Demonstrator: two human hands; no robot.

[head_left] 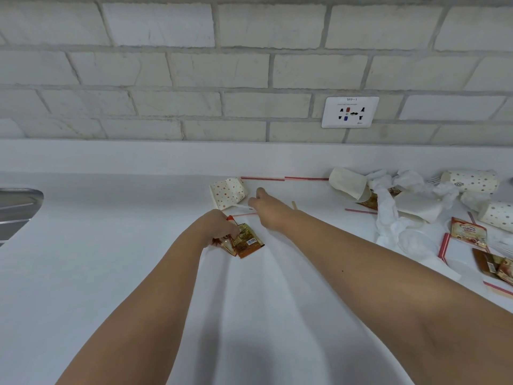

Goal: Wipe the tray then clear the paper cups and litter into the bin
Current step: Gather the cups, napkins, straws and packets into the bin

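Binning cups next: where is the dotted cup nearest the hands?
Head view, centre: the cup lies on the counter, just left of the right hand.

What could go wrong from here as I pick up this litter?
1. The left hand grips several sachets that fan out below the fingers; one could slip free when more is added.
2. The right hand reaches toward the crushed dotted cup; the thin red straws beside it could roll away or get missed.
3. The tipped cups lying in the pile on the right may dribble leftovers when lifted.
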